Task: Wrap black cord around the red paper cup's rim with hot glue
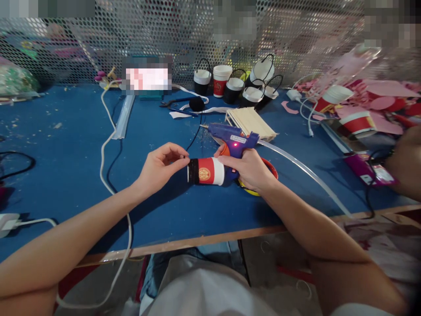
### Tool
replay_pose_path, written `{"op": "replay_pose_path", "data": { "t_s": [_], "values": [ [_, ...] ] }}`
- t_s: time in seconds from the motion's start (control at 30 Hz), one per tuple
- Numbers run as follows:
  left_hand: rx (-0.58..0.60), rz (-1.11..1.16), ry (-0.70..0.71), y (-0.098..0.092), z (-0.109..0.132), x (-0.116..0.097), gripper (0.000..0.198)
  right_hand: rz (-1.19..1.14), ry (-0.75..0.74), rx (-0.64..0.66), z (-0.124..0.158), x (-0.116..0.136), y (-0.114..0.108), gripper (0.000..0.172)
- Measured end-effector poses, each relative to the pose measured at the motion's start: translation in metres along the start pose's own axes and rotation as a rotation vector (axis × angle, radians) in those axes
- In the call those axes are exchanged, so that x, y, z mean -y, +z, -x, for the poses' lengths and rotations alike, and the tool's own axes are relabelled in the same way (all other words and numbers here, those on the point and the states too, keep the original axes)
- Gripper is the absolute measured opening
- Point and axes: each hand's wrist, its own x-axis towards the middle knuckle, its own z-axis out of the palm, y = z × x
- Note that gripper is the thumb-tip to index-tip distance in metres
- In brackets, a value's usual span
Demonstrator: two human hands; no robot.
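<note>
In front of me a red and white paper cup (210, 172) with a gold emblem lies on its side above the blue table. Black cord is wound around its left end. My left hand (161, 169) pinches the thin black cord (194, 137) beside that end; the cord runs up to a black ball of cord (196, 104). My right hand (255, 169) is wrapped round the handle of a blue glue gun (230, 134), its red light lit and its nozzle pointing left. Fingers of the same hand touch the cup's white rim end. A yellow and red ring (273, 166) is partly hidden behind that hand.
At the back stand several cups (234, 90) with black handles. Wooden sticks (251, 123), pliers (171, 104) and clear glue sticks (124, 118) lie nearer. A white cable (102, 162) crosses the left side. Pink scraps (388, 94) and another person's blurred arm (406, 162) are at right.
</note>
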Motion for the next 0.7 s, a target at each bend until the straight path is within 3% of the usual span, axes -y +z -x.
{"op": "replay_pose_path", "data": {
  "t_s": [0.13, 0.33, 0.47, 0.7],
  "values": [
    [0.104, -0.242, 0.076, 0.001, 0.003, -0.001, 0.019, 0.014, -0.002, -0.023, 0.000, 0.001, 0.001, 0.012],
    [0.306, -0.398, 0.097, 0.003, 0.006, 0.003, 0.055, 0.110, -0.074, -0.029, 0.001, -0.001, -0.002, 0.014],
    [0.318, -0.341, 0.063, 0.000, 0.005, 0.003, 0.053, 0.191, -0.091, 0.013, 0.003, 0.007, -0.006, 0.017],
    [0.237, -0.345, -0.021, -0.014, 0.000, -0.003, 0.052, 0.319, -0.044, 0.052, 0.013, 0.025, -0.015, 0.027]
  ]
}}
